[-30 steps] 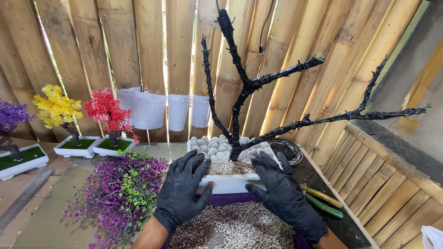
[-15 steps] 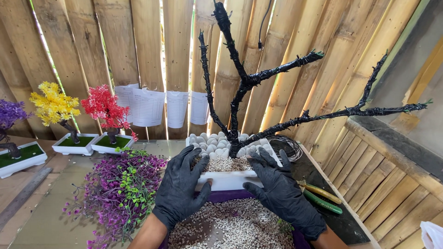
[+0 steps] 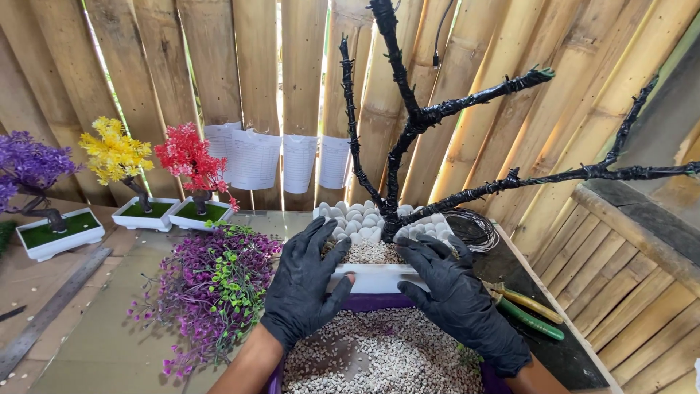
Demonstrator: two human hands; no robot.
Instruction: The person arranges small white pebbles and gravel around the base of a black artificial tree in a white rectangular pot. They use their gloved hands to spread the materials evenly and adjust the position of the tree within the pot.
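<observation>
The left hand (image 3: 302, 288) wears a black glove; its fingers (image 3: 315, 237) are spread and laid flat over the near left rim of the white pot (image 3: 375, 277), thumb pointing toward three o'clock along the front wall. The right hand (image 3: 456, 295), gloved the same, mirrors it at the pot's right corner, fingers fanned toward eleven o'clock and thumb resting on the front wall. Neither hand is closed; both press open-palmed against the pot and clasp it between them. Both forearms come up from six o'clock.

The pot is a shallow white rectangle at the middle of the view, on the tabletop (image 3: 109, 343). Small pale gravel fills its near part and smooth white stones (image 3: 357, 217) its far part. From it rises a bare tree (image 3: 397, 168) wrapped in black tape, with branches toward twelve, one and three o'clock.

At six o'clock a purple tray (image 3: 379, 300) holds more gravel (image 3: 379, 357). At nine o'clock lies a purple-and-green sprig bunch (image 3: 211, 288).
</observation>
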